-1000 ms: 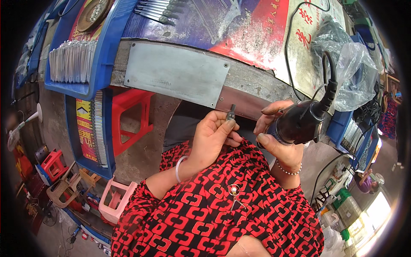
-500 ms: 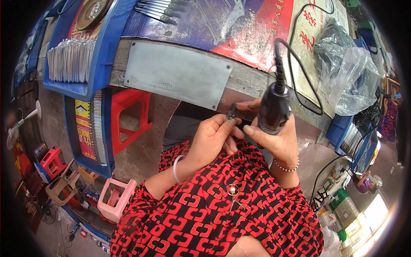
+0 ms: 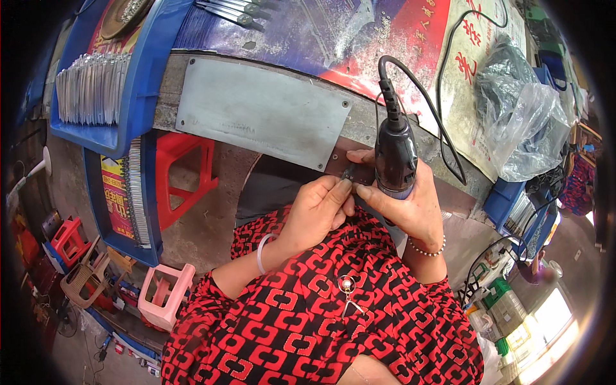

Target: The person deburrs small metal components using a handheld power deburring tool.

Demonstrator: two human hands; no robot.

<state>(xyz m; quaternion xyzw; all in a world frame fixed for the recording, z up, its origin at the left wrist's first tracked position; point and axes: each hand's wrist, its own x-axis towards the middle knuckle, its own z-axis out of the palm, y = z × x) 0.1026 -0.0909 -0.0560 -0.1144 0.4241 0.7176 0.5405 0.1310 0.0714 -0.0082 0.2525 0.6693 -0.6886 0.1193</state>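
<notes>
The counter point(image 3: 308, 38) fills the upper part of the view, its top covered by a worn blue and red printed sheet. A grey metal plate point(image 3: 263, 115) is screwed to its front edge. At the left a blue tray point(image 3: 138, 90) holds a row of thin metal pieces standing on edge. At the right a crumpled clear plastic bag point(image 3: 526, 128) lies on the counter. Below the counter's edge a red plastic stool point(image 3: 183, 173) stands on the floor, with a pink stool point(image 3: 163, 295) nearer the lower left.

The person wears a red and black patterned top. The right hand point(image 3: 410, 212) is wrapped around a black handheld rotary tool point(image 3: 394, 157), held nearly upright just under the counter's front edge, its fingers closed firmly on the body. A black cord point(image 3: 443, 109) rises from the tool's top end and loops across the counter. The left hand point(image 3: 317, 212) sits just beside the right, touching it, with its fingers pinched closed on a small dark metal piece point(image 3: 348, 172). That piece is held up against the counter's edge, right next to the tool's lower end. The tool's working tip is hidden behind the fingers.
</notes>
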